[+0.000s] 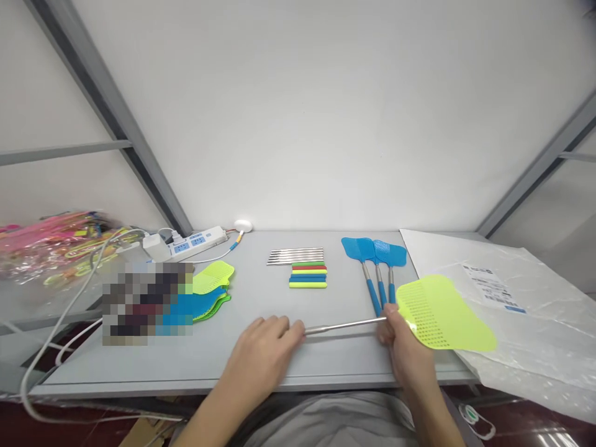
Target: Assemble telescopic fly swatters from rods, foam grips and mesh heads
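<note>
A fly swatter with a yellow-green head [444, 313] and a thin metal rod [344, 325] is held level above the table's front part. My right hand [407, 347] is closed round it where rod and head meet. At the rod's other end my left hand [264, 347] is wrapped shut, hiding whatever handle is there. Just beyond my right hand lie three blue fly swatters [376, 251] with blue handles. In the middle are a row of bare metal rods [295, 256] and several coloured handle tubes [308, 275]. Loose swatter heads [214, 277], yellow-green, blue and green, overlap at the left.
A white power strip [198, 243] with plugs and cables stands at the back left. A pixelated patch covers something beside the swatter heads. Bagged colourful items [60, 242] are at far left. A white bubble-wrap package [521, 298] overhangs the table's right front edge.
</note>
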`<state>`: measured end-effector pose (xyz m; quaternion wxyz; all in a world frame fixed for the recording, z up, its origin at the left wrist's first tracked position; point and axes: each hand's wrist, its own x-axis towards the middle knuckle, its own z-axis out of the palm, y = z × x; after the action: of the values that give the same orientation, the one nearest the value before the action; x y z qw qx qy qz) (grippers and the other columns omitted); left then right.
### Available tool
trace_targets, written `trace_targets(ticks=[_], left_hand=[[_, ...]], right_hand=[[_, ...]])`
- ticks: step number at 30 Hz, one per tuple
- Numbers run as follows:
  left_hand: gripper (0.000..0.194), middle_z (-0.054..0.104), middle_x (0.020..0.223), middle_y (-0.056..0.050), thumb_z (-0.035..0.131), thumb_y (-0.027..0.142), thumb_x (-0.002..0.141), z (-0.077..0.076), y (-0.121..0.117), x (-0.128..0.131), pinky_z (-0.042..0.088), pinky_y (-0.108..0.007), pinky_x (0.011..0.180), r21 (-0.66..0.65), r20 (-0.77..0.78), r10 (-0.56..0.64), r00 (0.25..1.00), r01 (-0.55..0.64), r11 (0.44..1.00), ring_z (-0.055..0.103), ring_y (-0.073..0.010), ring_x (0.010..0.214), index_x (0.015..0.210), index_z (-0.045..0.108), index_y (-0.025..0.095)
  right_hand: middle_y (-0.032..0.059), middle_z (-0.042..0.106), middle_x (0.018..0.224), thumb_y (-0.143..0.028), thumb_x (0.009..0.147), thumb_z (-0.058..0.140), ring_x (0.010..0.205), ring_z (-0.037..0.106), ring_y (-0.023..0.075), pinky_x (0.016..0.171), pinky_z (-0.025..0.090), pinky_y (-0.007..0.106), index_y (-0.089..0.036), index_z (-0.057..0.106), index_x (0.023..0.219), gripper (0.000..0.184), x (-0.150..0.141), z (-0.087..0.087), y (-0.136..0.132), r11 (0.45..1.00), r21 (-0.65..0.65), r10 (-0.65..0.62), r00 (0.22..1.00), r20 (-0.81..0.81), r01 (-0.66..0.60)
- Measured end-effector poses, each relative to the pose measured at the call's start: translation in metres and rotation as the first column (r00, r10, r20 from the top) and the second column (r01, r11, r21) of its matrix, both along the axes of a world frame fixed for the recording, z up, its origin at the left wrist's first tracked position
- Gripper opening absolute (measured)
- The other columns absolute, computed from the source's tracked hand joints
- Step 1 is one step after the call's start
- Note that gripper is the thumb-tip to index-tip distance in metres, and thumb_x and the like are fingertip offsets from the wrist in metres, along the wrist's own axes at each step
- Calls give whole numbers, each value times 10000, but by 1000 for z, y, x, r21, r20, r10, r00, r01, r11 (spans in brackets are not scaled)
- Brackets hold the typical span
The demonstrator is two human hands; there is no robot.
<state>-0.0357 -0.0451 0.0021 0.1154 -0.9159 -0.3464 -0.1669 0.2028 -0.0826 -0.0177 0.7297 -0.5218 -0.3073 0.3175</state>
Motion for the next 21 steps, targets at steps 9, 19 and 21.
trace_targets(ticks=[9,19,21], left_hand=[[187,563,783,-34,438,153,961,7,-11,5,326,-335,703,54,147,-28,989,20,998,487,-191,717,1086,574,183],[138,540,702,4,450,213,979,-12,-18,42,316,-351,713,32,189,-66,980,61,998,486,-173,637,998,585,190],[150,514,658,20,453,217,979,-11,-15,48,309,-356,716,42,200,-68,977,61,997,458,-164,595,891,575,201]], right_hand=[[-77,292,531,-458,859,612,501,278,98,492,263,261,-227,372,616,413,-15,-8,-6,969,-46,240,971,-22,-241],[-54,326,587,-469,913,526,586,317,110,549,271,253,-208,397,619,414,-25,3,-10,816,-289,573,766,290,-501],[-50,337,586,-472,915,518,589,325,112,554,281,254,-206,397,610,423,-26,3,-10,801,-308,593,750,294,-513]])
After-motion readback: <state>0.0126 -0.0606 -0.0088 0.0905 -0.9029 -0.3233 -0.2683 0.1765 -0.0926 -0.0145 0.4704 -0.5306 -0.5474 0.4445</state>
